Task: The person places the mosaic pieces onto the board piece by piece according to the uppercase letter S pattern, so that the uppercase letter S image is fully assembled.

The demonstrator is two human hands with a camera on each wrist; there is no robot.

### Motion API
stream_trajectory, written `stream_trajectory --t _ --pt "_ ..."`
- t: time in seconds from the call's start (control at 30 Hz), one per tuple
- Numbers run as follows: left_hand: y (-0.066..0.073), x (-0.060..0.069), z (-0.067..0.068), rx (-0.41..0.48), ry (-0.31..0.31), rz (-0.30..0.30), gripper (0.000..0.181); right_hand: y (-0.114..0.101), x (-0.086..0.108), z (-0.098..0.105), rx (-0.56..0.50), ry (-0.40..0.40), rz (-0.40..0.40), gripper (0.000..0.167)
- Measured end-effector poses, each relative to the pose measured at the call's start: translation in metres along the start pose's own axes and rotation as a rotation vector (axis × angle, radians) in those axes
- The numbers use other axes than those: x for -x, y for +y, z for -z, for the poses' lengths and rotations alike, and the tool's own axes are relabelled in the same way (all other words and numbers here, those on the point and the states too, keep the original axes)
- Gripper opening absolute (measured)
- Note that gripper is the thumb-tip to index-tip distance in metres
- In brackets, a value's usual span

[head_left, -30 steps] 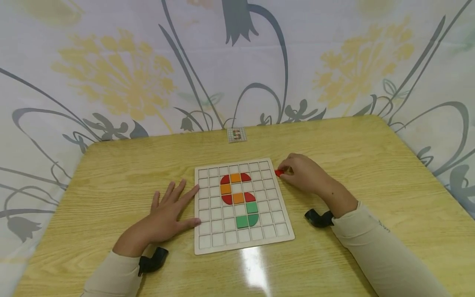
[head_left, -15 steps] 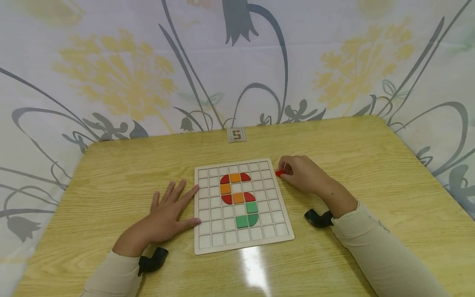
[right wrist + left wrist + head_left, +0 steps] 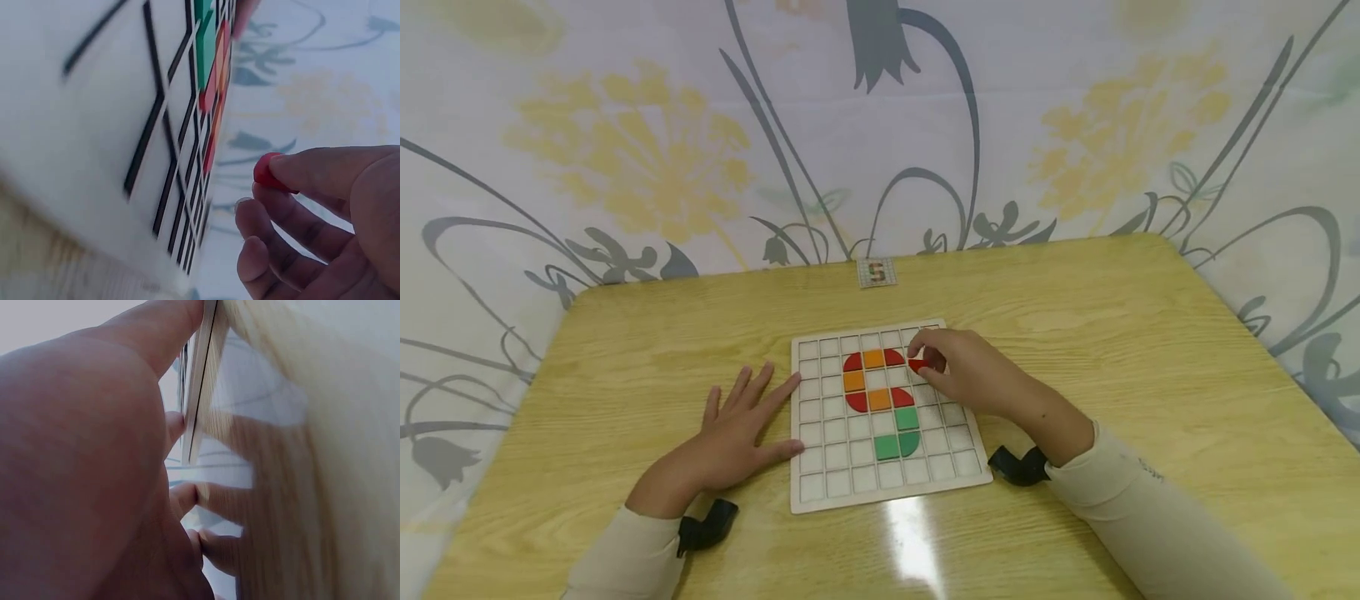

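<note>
A square wooden grid board (image 3: 842,496) lies on the table, with red, orange and green tiles set in some cells in a curved figure. My right hand (image 3: 973,371) is over the board's upper right part and pinches a red tile (image 3: 269,172) between thumb and index finger. In the right wrist view that tile is held off the board surface. My left hand (image 3: 730,442) rests flat on the table with fingers spread. Its thumb and index fingertip touch the board's left edge. Close up in the left wrist view, the board edge (image 3: 199,394) stands beside the left fingers.
A small card (image 3: 877,272) with a similar coloured figure on a grid lies at the table's back edge. Behind the wooden table (image 3: 700,325) hangs a flower-patterned cloth (image 3: 880,125). Black curved wrist pieces (image 3: 709,525) sit on both wrists.
My right hand has moved left from beside the board's right edge to over its cells, carrying the red tile. My left hand has stayed in place.
</note>
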State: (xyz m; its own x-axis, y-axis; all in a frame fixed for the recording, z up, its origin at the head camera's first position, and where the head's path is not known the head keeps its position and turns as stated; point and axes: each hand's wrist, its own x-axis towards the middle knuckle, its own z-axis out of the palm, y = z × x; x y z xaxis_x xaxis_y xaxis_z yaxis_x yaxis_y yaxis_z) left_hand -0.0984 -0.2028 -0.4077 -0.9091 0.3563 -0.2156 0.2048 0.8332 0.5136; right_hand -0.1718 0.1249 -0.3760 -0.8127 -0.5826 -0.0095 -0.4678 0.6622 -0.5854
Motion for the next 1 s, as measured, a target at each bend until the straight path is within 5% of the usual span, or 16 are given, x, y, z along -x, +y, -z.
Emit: stream_trajectory --t 0.47,1.0 --pt "-0.001 0.000 -0.001 -0.004 -0.009 0.013 0.086 -0.039 0.007 -0.028 -0.062 -0.186 0.112 0.015" --pt "0.003 0.001 0.003 0.007 0.001 -0.001 0.084 -0.041 0.011 -0.043 -0.124 -0.264 0.161 0.009"
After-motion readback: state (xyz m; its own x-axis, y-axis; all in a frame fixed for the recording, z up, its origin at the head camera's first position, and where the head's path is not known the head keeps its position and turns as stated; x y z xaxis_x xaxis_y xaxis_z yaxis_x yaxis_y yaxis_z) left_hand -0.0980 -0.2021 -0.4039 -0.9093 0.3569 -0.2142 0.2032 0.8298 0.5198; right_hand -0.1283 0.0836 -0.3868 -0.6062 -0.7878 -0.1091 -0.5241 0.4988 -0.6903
